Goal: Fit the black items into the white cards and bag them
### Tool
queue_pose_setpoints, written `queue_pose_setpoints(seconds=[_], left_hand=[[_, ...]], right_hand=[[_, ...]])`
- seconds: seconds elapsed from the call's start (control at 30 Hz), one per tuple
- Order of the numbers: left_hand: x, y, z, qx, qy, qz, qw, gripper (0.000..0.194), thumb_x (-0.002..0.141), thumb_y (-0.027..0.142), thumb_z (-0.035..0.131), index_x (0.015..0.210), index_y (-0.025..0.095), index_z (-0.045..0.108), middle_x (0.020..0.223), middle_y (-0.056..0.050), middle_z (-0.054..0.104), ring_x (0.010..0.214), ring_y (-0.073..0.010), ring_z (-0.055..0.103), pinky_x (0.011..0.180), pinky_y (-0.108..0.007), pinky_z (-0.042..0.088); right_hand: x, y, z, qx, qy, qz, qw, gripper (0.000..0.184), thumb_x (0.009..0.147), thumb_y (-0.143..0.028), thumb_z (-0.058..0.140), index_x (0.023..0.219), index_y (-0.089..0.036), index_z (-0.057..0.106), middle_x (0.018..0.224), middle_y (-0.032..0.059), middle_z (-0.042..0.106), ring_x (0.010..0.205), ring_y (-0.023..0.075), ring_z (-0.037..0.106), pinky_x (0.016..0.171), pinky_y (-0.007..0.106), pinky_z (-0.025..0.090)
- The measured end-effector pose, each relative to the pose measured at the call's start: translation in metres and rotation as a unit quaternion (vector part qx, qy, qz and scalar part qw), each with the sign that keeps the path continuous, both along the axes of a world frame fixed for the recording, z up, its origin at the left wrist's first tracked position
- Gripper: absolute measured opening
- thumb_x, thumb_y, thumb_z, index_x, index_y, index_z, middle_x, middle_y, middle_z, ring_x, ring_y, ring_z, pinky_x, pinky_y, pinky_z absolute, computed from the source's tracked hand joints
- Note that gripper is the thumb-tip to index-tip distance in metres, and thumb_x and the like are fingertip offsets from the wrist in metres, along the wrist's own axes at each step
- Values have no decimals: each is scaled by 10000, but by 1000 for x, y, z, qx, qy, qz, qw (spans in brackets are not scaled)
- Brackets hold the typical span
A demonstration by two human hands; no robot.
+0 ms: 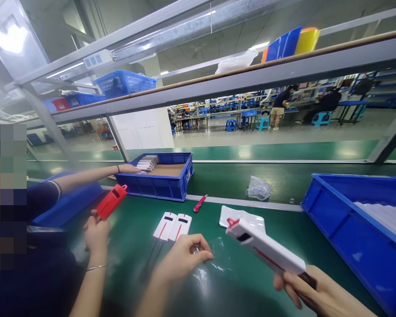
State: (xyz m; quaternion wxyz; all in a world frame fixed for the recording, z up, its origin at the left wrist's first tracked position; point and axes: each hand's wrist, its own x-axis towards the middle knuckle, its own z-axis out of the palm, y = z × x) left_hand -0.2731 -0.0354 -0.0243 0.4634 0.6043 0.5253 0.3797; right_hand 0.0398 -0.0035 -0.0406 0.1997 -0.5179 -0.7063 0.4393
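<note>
Holds, between four and five o'clock from the middle of the view, a white device (270,253) by its dark end in the right hand (318,297), with fingers wrapped tight; aims the device's red-looped tip toward the centre. Pinches, at six o'clock, what looks like clear film (219,252) with the left hand (186,255), with hardly any gap from thumb to fingertip; hard to tell how much film is caught.

Seems, by judgement, to be at the step of bringing white device and clear film together above the counter (247,288). Would call next for parting the film's edge with the left hand and lining up the tip with the right.

Farther out, at seven o'clock, on to two more white devices (172,226), side by side; at eight, to a red device (111,202) in a co-worker's hand (97,235). Then, between four and five, to a white packet (231,214); at six, a red-handled knife (200,204); near four, a crumpled clear bag (259,188) and a blue bin (343,233) of white pieces. Beyond, past eight, to another blue bin (152,187), reached into by the co-worker's other hand (131,169).
</note>
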Motion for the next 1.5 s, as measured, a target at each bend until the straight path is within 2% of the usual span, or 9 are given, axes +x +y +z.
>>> queue_pose_setpoints(seconds=[0.17, 0.3, 0.43, 0.7, 0.8, 0.87, 1.03, 1.23, 1.5], left_hand=[[20, -5, -4, 15, -5, 15, 1000, 131, 805, 270, 678, 752, 150, 674, 700, -8, 648, 678, -143, 566, 630, -244, 400], [29, -10, -2, 21, 6, 48, 999, 144, 818, 266, 653, 729, 153, 656, 684, -12, 641, 669, -153, 559, 627, -257, 397], [30, -13, 3, 13, 18, 55, 998, 111, 808, 256, 660, 759, 160, 685, 737, -23, 683, 725, -171, 591, 677, -268, 420], [36, -11, 6, -1, -19, 27, 999, 130, 796, 256, 662, 712, 157, 652, 673, -11, 646, 686, -166, 591, 662, -273, 442], [37, -14, 1, 45, 10, 39, 998, 80, 812, 220, 659, 875, 171, 651, 788, -15, 666, 742, -165, 607, 703, -279, 479], [35, -17, -3, 161, 64, 49, 984, 199, 836, 186, 639, 1033, 199, 610, 999, -47, 677, 895, -184, 635, 814, -311, 514], [32, -27, 1, 425, 251, -2, 870, 367, 861, 104, 553, 1159, 311, 602, 1218, -59, 625, 1137, -241, 609, 980, -416, 526], [39, -29, 26, 427, 351, -22, 833, 293, 871, 128, 556, 1052, 341, 646, 1141, -30, 641, 1089, -256, 631, 963, -435, 558], [30, -21, 40, 370, 387, -73, 841, 188, 910, 146, 543, 952, 312, 620, 1089, -26, 650, 1001, -217, 644, 796, -330, 565]], right_hand=[[-47, 4, 0, -18, 88, 21, 996, 392, 800, -581, 642, 968, -245, 753, 896, 52, 730, 853, 258, 655, 698, 284, 511], [-70, -2, -6, -48, 79, 35, 995, 341, 811, -522, 627, 926, -217, 724, 769, 19, 618, 583, 161, 548, 434, 241, 403], [-77, -8, -1, -65, 84, 23, 994, 348, 816, -545, 591, 795, -204, 653, 702, -10, 517, 483, 106, 398, 322, 220, 266], [-76, -13, 13, -44, 91, 20, 995, 287, 763, -475, 676, 706, -203, 603, 604, -51, 480, 474, 86, 374, 374, 198, 293], [-74, -14, 14, -43, 91, 20, 995, 268, 779, -449, 670, 715, -201, 589, 608, -64, 446, 468, 81, 375, 373, 192, 287], [-73, -13, 13, -38, 93, 20, 995, 261, 781, -434, 675, 712, -201, 580, 609, -67, 437, 464, 80, 372, 367, 195, 278], [-75, -8, 1, -22, 106, 39, 993, 258, 831, -426, 644, 757, -193, 561, 682, -50, 495, 519, 91, 393, 415, 205, 329], [-78, -6, -16, 20, 152, 47, 987, 269, 839, -402, 684, 744, -190, 548, 712, -50, 534, 696, 133, 473, 623, 220, 398], [-39, -5, 11, 90, 53, 39, 994, 442, 914, -585, 510, 714, -222, 664, 642, -22, 626, 577, 146, 528, 549, 227, 421]])
